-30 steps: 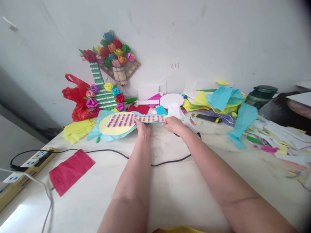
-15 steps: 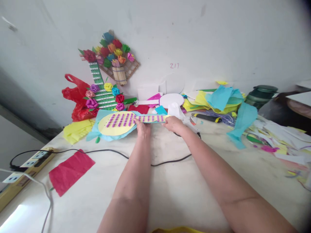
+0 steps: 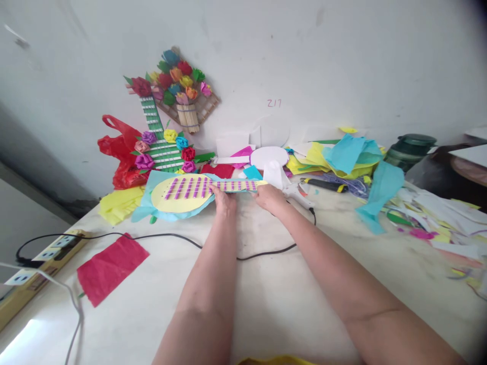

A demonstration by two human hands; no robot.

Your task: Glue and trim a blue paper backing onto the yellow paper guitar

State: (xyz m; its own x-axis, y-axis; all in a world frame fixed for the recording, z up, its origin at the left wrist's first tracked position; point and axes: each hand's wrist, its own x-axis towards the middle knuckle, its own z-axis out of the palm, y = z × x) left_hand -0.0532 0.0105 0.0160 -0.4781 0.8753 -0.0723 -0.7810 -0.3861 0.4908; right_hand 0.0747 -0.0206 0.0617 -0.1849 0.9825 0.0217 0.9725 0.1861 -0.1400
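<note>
— What did the left hand [image 3: 225, 201] have hold of?
— The pale-yellow, guitar-shaped paper cutout [image 3: 181, 193] with its rows of purple strips [image 3: 196, 187], right where the round body narrowed into the neck. The thumb lay on top; the other fingers were mostly hidden.
— And the right hand [image 3: 269, 197]?
— It was closed in a pinch at the far tip of the neck.
— How was that hold best handled?
— Lightly, I'd say. The thin, light-blue, crepe-like sheet [image 3: 158, 178] behind the cutout looked easy to wrinkle, so gentle pressure along the edge suited it better than hard squeezing. The narrow neck seemed to want an even, straight support from both hands, without scuffing the strips.
— Where did the cutout lie, exactly?
— Its neck ran between the two hands, touching both; its body reached out to the left of the left hand, blue showing past the rim. Whether it touched the white marbled bench [image 3: 266, 314], I could not tell.
— Anything close by?
— A white tool like a glue gun [image 3: 300, 195], just beside the right wrist.
</note>
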